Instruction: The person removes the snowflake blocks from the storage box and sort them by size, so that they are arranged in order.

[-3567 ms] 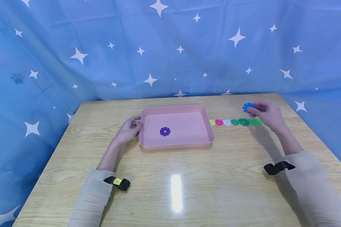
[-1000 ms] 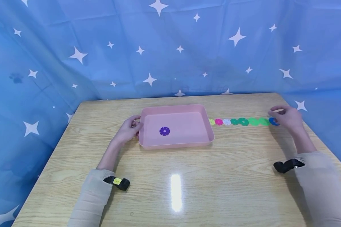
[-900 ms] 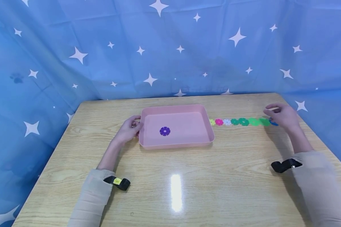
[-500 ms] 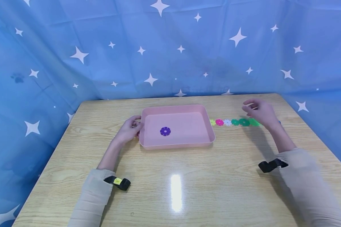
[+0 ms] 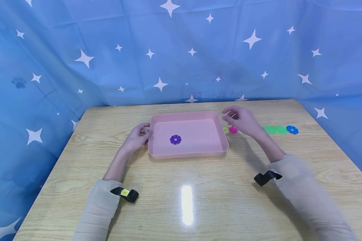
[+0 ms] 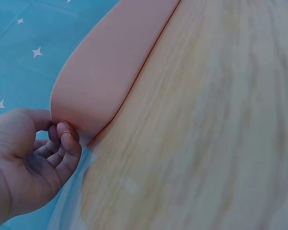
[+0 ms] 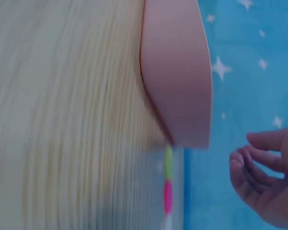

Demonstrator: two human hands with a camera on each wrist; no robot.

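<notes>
A pink rectangular tray stands on the table, with one purple flower-shaped plastic disc lying in its left half. My left hand grips the tray's left edge; the left wrist view shows thumb and curled fingers at the pink wall. Just off the tray's right side, above the table, my right hand hangs with loosely bent fingers and nothing in them. Below it a row of discs runs rightward: yellow, pink, light green and blue. Hand and forearm hide the row's middle.
The wooden table carries the tray and the row. A blue curtain with white stars hangs behind its far edge. Each wrist wears a black camera, the left one and the right one.
My right hand set the blue disc down at the row's right end, released it, then moved left to near the tray. The left hand and tray have stayed in place.
</notes>
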